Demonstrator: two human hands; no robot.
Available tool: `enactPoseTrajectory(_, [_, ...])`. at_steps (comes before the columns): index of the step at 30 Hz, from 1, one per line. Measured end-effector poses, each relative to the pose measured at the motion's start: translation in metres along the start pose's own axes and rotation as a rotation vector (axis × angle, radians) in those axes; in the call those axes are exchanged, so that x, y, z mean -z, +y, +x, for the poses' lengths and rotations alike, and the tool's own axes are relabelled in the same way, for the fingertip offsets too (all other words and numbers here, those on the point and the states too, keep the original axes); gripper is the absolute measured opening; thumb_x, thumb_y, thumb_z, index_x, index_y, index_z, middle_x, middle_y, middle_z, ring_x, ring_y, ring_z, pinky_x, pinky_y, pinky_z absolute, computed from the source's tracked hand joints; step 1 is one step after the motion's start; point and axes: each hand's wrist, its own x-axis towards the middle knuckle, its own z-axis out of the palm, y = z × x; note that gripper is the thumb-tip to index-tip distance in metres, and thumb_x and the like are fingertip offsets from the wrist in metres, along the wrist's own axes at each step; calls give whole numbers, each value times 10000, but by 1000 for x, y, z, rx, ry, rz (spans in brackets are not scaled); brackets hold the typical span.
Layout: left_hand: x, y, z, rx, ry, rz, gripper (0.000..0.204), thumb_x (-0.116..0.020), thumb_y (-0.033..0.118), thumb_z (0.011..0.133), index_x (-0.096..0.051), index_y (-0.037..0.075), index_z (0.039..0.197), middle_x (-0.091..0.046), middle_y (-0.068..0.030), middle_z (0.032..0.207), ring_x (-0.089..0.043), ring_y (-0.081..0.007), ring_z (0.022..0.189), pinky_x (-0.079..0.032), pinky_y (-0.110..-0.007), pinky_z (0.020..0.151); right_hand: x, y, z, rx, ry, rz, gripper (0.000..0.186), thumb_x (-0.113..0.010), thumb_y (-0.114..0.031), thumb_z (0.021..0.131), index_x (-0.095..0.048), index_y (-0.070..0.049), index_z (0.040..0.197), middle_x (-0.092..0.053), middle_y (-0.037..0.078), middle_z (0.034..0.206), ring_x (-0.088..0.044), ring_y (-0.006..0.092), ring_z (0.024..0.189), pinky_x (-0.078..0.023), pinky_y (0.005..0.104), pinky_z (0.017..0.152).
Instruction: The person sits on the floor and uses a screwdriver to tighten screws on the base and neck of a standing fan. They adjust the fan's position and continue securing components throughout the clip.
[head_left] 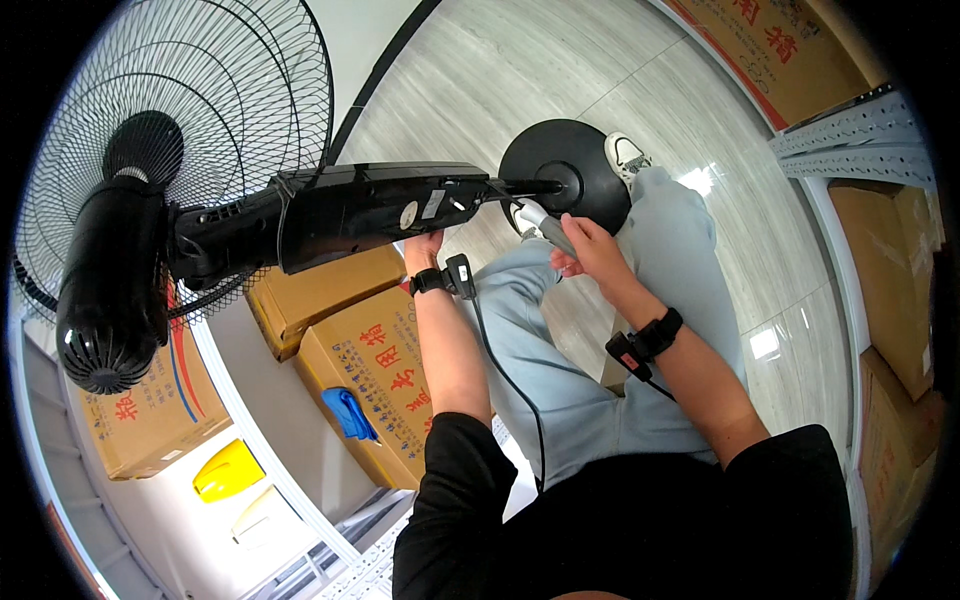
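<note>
A black pedestal fan reaches across the left half of the view, its round wire cage at upper left. Its post runs down to a round black base on the floor. Against the near side of the fan's control housing is my left hand; the housing covers its fingers. My right hand is closed around the grey handle of a slim silver-and-grey hand tool. The tool's rounded silver end lies beside the lower end of the housing, close to the post. I cannot tell whether it touches.
Cardboard boxes stand on the left, with a blue cloth-like item on one. A yellow object lies on a white shelf. More boxes and a metal rack line the right. My legs straddle the floor by the base.
</note>
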Motion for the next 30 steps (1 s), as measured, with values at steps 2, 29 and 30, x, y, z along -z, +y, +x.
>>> enactPoseTrajectory(2, [-9, 1, -5, 12, 41, -28, 320, -469, 210, 975, -563, 112, 1265, -579, -113, 1313, -543, -316, 1198, -434, -509, 1030, 1, 3, 1, 100, 23, -14, 358, -678, -313, 896, -591, -40, 1110, -635, 15, 870, -584, 90, 768, -484, 246, 657])
enactPoseTrajectory(29, [9, -2, 11, 30, -48, -105, 288, -504, 213, 965, -599, 85, 1205, -626, -114, 1237, -598, -312, 1108, -505, -502, 946, 6, 27, 20, 455, 75, -390, 346, -589, -360, 950, -586, -55, 1113, -654, 31, 884, -608, 94, 726, -464, 240, 587])
enactPoseTrajectory(30, [10, -2, 11, 28, -34, -103, 288, -505, 209, 965, -598, 86, 1209, -626, -114, 1237, -600, -312, 1107, -507, -501, 945, 7, 23, 19, 427, 59, -392, 347, -593, -358, 948, -584, -54, 1116, -655, 35, 901, -610, 94, 734, -464, 241, 589])
